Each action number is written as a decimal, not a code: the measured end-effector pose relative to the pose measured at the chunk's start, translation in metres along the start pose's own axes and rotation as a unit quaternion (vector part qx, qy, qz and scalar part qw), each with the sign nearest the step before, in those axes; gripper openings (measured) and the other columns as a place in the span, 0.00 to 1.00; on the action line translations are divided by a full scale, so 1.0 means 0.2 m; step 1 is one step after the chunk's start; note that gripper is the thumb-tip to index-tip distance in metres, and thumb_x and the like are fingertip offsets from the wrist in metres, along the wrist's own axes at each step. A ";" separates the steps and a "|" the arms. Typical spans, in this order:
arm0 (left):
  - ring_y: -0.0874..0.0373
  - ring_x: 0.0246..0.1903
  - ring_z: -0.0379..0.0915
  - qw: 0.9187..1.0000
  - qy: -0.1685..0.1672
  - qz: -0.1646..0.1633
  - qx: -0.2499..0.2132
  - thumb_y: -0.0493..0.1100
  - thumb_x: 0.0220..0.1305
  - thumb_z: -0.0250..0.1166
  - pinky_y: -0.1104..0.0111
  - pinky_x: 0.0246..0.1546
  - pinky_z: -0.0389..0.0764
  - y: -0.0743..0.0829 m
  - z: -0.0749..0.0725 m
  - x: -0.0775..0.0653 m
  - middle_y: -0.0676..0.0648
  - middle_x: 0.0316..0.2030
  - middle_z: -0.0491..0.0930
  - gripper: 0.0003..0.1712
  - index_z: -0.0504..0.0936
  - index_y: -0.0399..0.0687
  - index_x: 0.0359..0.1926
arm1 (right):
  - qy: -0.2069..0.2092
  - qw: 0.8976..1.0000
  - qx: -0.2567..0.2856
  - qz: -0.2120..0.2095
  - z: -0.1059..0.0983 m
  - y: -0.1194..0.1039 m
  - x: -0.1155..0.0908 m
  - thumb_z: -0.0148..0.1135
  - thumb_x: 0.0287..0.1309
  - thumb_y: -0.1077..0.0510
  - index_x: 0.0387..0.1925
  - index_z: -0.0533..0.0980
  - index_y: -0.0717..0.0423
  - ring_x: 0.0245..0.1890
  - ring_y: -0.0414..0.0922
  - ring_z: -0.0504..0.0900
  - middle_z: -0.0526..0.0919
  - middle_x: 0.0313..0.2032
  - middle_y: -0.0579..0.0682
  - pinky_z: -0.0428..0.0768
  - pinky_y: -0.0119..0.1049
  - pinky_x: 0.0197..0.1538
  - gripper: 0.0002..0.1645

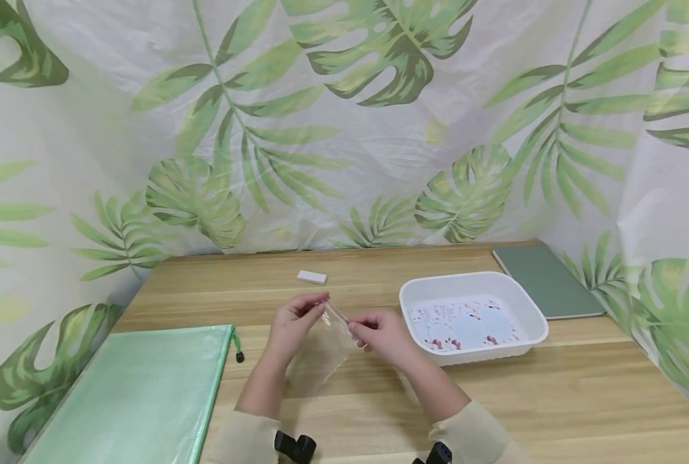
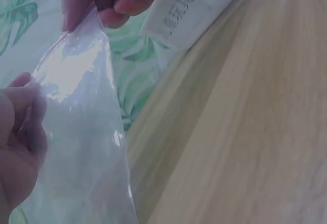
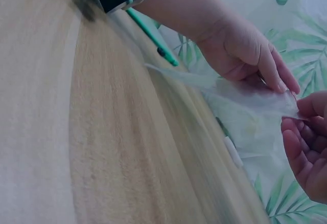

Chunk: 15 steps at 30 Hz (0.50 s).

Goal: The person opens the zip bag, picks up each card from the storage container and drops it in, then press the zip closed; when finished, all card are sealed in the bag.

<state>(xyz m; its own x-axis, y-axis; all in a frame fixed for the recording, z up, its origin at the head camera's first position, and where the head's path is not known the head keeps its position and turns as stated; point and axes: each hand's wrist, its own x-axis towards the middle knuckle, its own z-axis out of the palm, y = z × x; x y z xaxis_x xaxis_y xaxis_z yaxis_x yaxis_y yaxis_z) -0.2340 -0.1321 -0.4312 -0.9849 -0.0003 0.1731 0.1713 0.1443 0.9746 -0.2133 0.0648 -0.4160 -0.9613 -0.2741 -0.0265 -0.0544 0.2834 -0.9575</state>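
Note:
A clear plastic zip bag (image 1: 320, 356) hangs between both hands above the table, its top edge slanting down to the right in the head view. My left hand (image 1: 289, 325) pinches one upper corner between thumb and fingers. At the other corner, my right hand (image 1: 383, 336) pinches the same edge. A thin red line runs along the top of the bag (image 2: 76, 116) in the left wrist view, and light glares off the film. Nothing shows inside it. Seen from the right wrist, the bag (image 3: 230, 93) stretches below the left hand (image 3: 237, 50), narrow and nearly edge-on.
A white plastic basin (image 1: 472, 348) with a printed sheet in its bottom stands right of the hands. Behind it lies a green notebook (image 1: 547, 280). A small white block (image 1: 312, 277) sits farther back. A green mesh zip pouch (image 1: 135, 393) covers the table's left side.

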 end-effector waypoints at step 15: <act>0.64 0.33 0.79 0.996 0.043 -0.074 -0.034 0.39 0.66 0.63 0.74 0.39 0.81 0.25 0.10 -0.09 0.43 0.38 0.84 0.17 0.83 0.34 0.52 | 0.136 0.991 0.010 -0.005 0.00 -0.05 -0.07 0.66 0.59 0.57 0.41 0.85 0.61 0.28 0.38 0.77 0.86 0.31 0.51 0.78 0.29 0.31 0.13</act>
<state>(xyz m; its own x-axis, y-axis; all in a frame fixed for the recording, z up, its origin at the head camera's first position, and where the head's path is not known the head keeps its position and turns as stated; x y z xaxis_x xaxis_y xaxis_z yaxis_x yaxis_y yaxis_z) -0.2088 -0.1061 -0.3891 -0.9941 -0.1027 0.0355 0.0284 0.0698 0.9972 -0.1989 0.0654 -0.4070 -0.9981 -0.0190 0.0589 -0.0618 0.2638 -0.9626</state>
